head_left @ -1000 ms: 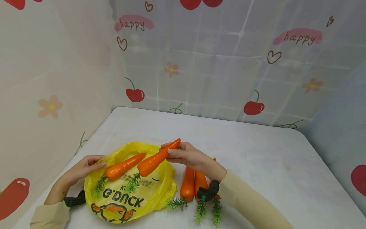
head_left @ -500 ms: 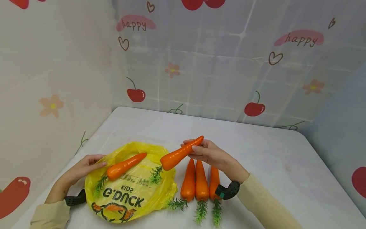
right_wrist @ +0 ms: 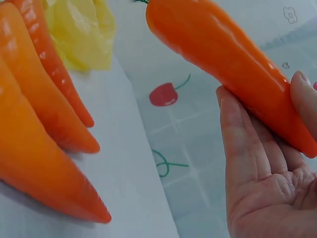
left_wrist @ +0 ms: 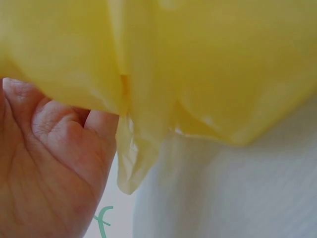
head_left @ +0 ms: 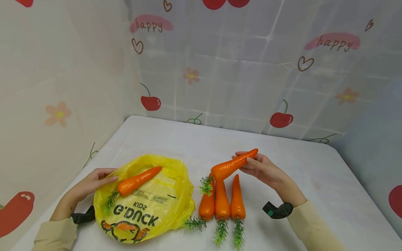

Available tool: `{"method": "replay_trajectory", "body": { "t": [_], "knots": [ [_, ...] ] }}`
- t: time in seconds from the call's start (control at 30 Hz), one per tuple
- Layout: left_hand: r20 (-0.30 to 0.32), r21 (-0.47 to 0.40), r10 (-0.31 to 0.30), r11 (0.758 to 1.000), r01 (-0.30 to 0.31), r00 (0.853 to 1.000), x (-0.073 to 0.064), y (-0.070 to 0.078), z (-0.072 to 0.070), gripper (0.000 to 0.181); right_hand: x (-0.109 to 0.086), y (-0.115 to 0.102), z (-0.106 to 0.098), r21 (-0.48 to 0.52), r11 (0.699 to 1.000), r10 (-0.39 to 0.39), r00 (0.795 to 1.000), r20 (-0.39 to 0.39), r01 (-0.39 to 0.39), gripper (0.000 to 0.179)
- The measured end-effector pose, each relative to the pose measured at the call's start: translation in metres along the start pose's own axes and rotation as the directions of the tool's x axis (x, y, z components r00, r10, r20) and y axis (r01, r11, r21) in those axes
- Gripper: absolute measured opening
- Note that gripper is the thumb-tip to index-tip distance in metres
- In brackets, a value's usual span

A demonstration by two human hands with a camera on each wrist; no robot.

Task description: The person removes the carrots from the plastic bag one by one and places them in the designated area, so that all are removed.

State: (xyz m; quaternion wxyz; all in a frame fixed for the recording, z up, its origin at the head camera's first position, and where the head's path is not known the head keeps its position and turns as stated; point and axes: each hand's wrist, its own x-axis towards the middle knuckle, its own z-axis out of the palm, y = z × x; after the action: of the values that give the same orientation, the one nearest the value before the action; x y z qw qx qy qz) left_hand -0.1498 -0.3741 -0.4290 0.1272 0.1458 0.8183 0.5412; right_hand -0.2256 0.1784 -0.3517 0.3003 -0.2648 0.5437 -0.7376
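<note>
My right hand pinches a carrot near its pointed end, thumb on one side and fingers beneath. The carrot's green top hangs left, overlapping the leftmost of three carrots that lie side by side on the table. In the right wrist view the held carrot is raised above the others. On the left, my left hand grips the edge of a yellow plastic bag with dark lettering. Another carrot lies on the bag, tip to the upper right. In the left wrist view the bag hides my fingertips.
The white table extends to the right and back of the carrots. Behind it hangs a curtain printed with cherries, hearts and flowers, and a similar sheet stands along the left side.
My right hand has carried its carrot rightward from over the yellow bag to above the three carrots, which now show fully apart from the overlap. The left hand stays on the bag.
</note>
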Motion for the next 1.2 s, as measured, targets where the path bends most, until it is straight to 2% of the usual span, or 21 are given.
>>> {"method": "replay_trajectory", "body": {
  "t": [0.37, 0.67, 0.97, 1.2],
  "knots": [
    [-0.033, 0.022, -0.026, 0.999, 0.026, 0.999, 0.001, 0.002, 0.001, 0.037, -0.039, -0.004, -0.045, 0.004, 1.000, -0.018, 0.998, 0.063, 0.018, 0.034],
    [-0.036, 0.035, -0.018, 0.999, 0.020, 0.999, 0.000, 0.002, 0.001, 0.037, -0.063, 0.000, -0.079, -0.035, 0.997, 0.072, 0.990, 0.122, -0.068, 0.032],
    [-0.027, 0.019, -0.027, 0.999, 0.028, 0.999, 0.000, 0.002, 0.000, 0.037, -0.066, 0.024, -0.096, -0.097, 0.983, 0.168, 0.970, 0.175, -0.153, 0.033],
    [-0.011, 0.011, -0.028, 1.000, 0.028, 1.000, 0.000, 0.002, 0.000, 0.038, -0.060, 0.037, -0.095, -0.147, 0.959, 0.255, 0.963, 0.085, -0.241, 0.031]
  ]
}}
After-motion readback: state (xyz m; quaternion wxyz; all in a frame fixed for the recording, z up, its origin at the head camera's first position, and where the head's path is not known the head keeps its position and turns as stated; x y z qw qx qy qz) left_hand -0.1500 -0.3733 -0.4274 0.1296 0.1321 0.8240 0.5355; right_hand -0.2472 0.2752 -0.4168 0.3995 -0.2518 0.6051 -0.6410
